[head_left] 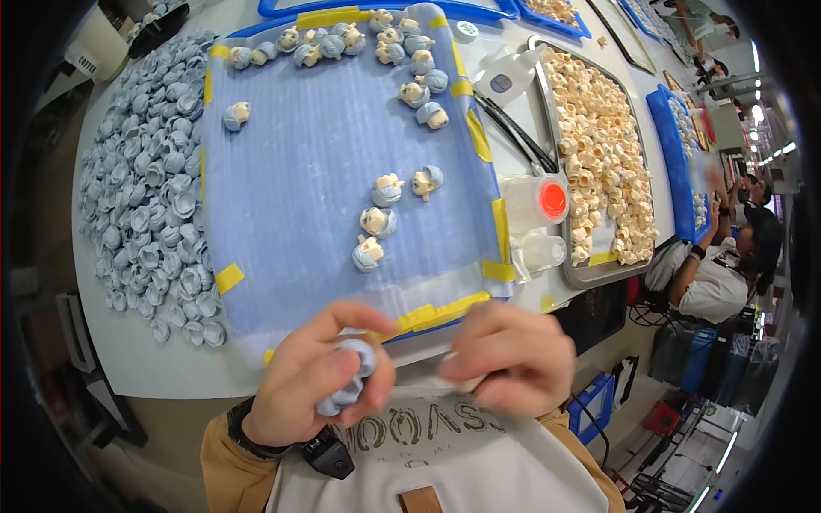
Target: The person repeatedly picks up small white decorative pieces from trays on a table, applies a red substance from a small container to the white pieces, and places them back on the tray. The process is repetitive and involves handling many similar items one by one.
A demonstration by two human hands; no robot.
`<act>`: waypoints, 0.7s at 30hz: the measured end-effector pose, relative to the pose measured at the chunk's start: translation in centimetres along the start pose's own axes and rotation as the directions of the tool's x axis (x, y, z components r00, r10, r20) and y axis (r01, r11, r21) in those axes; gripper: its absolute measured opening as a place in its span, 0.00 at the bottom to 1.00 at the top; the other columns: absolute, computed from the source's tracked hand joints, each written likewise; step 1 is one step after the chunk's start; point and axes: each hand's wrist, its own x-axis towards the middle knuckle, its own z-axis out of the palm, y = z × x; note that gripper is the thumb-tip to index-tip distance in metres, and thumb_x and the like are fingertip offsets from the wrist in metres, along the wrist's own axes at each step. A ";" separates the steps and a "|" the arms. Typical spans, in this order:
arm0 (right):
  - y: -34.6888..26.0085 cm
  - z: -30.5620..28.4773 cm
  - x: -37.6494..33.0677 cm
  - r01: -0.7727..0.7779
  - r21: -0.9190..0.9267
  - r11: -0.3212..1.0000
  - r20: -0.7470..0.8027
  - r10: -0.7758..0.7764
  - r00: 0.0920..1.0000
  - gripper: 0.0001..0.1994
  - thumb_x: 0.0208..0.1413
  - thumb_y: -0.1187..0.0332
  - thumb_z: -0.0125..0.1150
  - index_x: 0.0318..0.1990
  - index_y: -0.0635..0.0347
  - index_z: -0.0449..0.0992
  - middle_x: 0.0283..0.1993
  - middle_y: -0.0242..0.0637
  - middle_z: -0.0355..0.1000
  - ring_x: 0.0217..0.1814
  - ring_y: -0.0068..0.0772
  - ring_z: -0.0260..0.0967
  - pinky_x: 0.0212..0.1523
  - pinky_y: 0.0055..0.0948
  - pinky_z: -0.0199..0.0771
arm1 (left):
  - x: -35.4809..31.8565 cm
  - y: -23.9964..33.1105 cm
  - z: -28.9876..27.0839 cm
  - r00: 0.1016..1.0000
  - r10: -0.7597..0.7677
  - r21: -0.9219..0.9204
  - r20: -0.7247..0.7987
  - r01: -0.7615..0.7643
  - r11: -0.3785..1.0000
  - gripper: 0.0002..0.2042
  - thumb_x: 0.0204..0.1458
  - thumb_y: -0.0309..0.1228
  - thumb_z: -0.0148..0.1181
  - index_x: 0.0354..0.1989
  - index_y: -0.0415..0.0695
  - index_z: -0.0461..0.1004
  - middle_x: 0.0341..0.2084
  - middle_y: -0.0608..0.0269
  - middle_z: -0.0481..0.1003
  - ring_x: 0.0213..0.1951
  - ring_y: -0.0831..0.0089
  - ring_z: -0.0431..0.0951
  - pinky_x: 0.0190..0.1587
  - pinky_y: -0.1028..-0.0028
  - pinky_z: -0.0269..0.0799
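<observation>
Close to my body, my left hand (295, 385) is closed around a light blue doll hair shell (345, 395), its hollow side partly in view between thumb and fingers. My right hand (523, 359) is beside it, apart from the shell and slightly blurred by motion. Its thumb and fingers are pinched together, and a small pale bit shows at their tips, too unclear to name. Ahead lies a tray lined with blue film (291, 171) and edged with yellow tape. Several small doll heads (377, 222) with blue hair rest on it, mostly along its far and right edges.
A large heap of blue hair shells (150, 184) covers the table's left. On the right, a metal tray (599, 275) holds many cream doll head parts (590, 128). Between them stand a white bottle (510, 77), black tweezers (517, 132) and a red-topped clear jar (534, 200). A co-worker (718, 274) sits far right.
</observation>
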 end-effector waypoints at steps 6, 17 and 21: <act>0.2 -0.6 -0.1 0.072 -0.127 0.989 -0.012 -0.074 0.997 0.15 0.44 0.77 0.63 0.41 0.75 0.70 0.30 0.46 0.71 0.29 0.34 0.70 0.29 0.24 0.69 | -0.6 -0.5 -0.2 0.986 0.115 0.038 -0.122 -0.111 0.993 0.15 0.52 0.27 0.44 0.48 0.35 0.63 0.21 0.61 0.67 0.18 0.81 0.63 0.19 0.83 0.56; -2.3 -7.8 0.9 -0.300 -0.855 0.423 -0.358 -0.064 0.932 0.11 0.43 0.77 0.62 0.37 0.65 0.73 0.34 0.40 0.72 0.34 0.34 0.70 0.34 0.26 0.68 | -0.9 -0.6 -0.7 0.983 0.173 0.250 -0.068 -0.151 0.956 0.16 0.49 0.24 0.46 0.47 0.36 0.62 0.24 0.59 0.71 0.20 0.83 0.65 0.23 0.82 0.61; -1.9 -8.0 1.4 -0.272 -0.878 0.393 -0.315 -0.047 0.948 0.11 0.42 0.78 0.63 0.37 0.63 0.75 0.33 0.39 0.71 0.34 0.36 0.70 0.34 0.28 0.69 | -0.9 -0.5 -0.5 0.967 0.222 0.398 -0.122 -0.158 0.904 0.12 0.48 0.23 0.49 0.41 0.35 0.69 0.26 0.61 0.72 0.25 0.83 0.68 0.29 0.83 0.63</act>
